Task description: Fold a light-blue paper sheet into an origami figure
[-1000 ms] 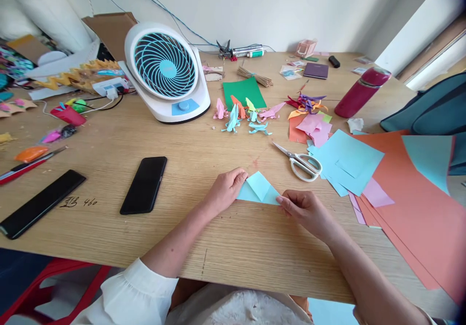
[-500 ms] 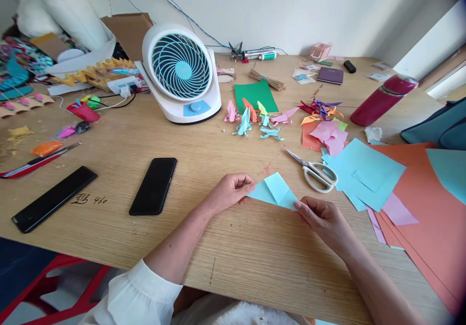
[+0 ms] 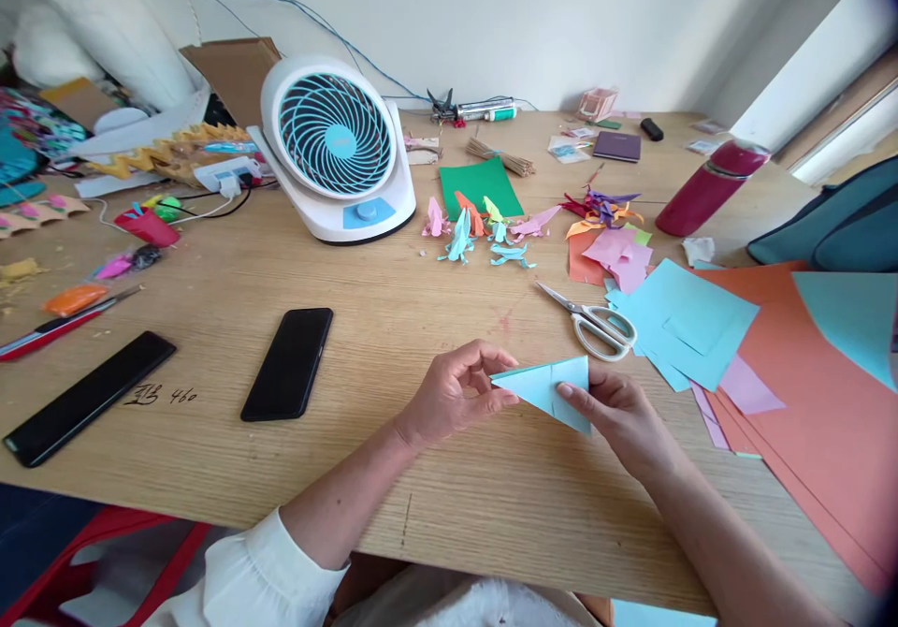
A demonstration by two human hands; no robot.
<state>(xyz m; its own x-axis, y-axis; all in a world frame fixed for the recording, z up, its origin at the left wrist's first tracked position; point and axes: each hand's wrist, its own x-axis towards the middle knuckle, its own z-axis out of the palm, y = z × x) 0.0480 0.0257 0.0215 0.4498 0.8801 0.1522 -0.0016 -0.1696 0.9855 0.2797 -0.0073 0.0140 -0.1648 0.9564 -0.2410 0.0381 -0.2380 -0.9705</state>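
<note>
Pressing its thumb against the front of a folded blue paper [image 3: 537, 384], the right hand [image 3: 621, 412] is grasping the wide right end, its fingers going behind. The left hand [image 3: 467, 388] is curving its thumb and forefinger about the pointed left tip; whether they are pinching it or only framing it, I cannot tell. The paper is being held over the table [image 3: 393, 299], just right of and below the middle of the frame, its point facing left.

Just above the right hand, scissors [image 3: 607, 332] are lying with their blades pointing to the upper left. Beside their handles, a blue sheet [image 3: 673, 295] is resting on a pile, and a large orange sheet [image 3: 828, 440] is spreading toward the right edge of the frame. Above the middle, small folded figures [image 3: 460, 237] in pink, orange, yellow and blue are grouping near a green sheet [image 3: 495, 182]. A fan [image 3: 340, 140] is standing at upper left of the middle. A phone [image 3: 287, 365] is lying left of the left hand, well apart from it. At upper right, a dark pink bottle [image 3: 691, 201] is leaning in the view near a teal bag [image 3: 834, 220].
</note>
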